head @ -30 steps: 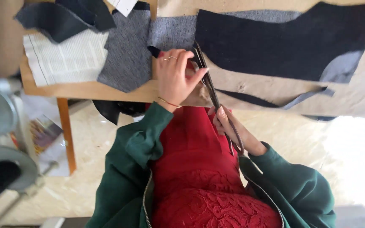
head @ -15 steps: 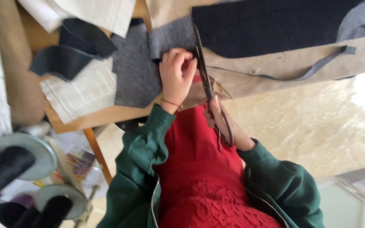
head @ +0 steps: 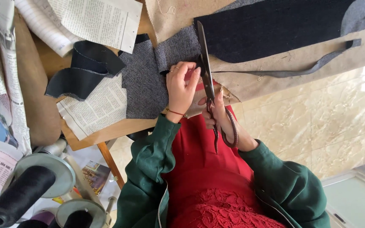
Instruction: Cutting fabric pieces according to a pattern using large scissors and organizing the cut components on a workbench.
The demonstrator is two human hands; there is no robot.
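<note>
Right hand point(head: 222, 120), just below the centre of the frame, is closed through the loops of a long pair of tailor's scissors point(head: 208, 80), whose blades point up the picture and look nearly shut along the line where the grey tweed fabric point(head: 148, 80) meets the dark navy cloth point(head: 275, 25). Left hand point(head: 182, 86) lies to the left of the blades, fingers curled down and pinching the grey tweed fabric flat at the bench point(head: 106, 131) edge, fingertips touching or almost touching the steel. From where I stand, cutting well here seems to call for that holding hand to keep the cloth taut but stay a little clear of the blades, and for long, steady closes rather than snips, with the lower blade riding on the tan underlay point(head: 300, 63) so the layers do not lift. A narrow trimmed strip point(head: 313, 67) trails off to the right, near the navy piece; it could snag if dragged. Newspaper pattern pieces point(head: 93, 105) and a curled dark offcut point(head: 83, 69) sit at upper left, well apart from the cut.
</note>
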